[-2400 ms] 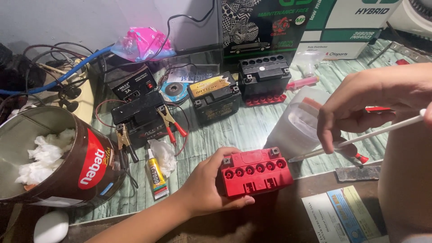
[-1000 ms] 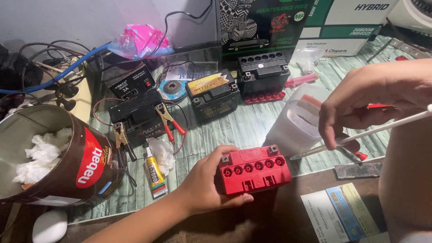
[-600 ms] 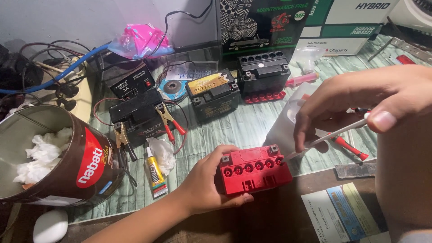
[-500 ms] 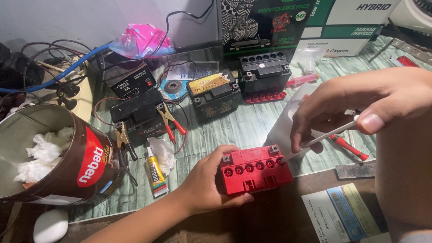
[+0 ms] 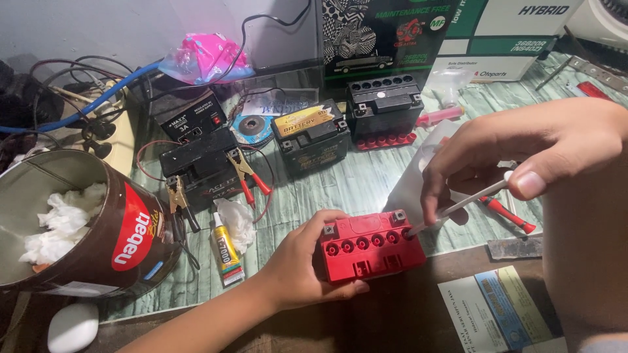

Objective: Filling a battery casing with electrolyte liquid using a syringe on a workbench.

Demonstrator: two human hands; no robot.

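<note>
A small red battery [image 5: 369, 248] with a row of round fill holes on top lies at the table's near edge. My left hand [image 5: 297, 261] grips its left side and holds it steady. My right hand [image 5: 523, 153] pinches a thin white tube [image 5: 458, 207], slanted down to the left. The tube's tip rests at the rightmost fill hole of the red battery. A translucent white plastic container [image 5: 418, 180] stands just behind, partly hidden by my right hand.
Behind stand three black batteries [image 5: 383, 104], one [image 5: 203, 167] with clamps and red leads attached. A round tin [image 5: 98, 229] holding crumpled tissue lies at the left. A glue tube [image 5: 224, 247], a red-handled screwdriver [image 5: 509, 214], a red cap strip [image 5: 386, 140] and printed sheets [image 5: 500, 314] lie around.
My right hand has come down and left with the white tube, bringing its tip from above the table to the red battery's rightmost hole. My left hand stays on the battery.
</note>
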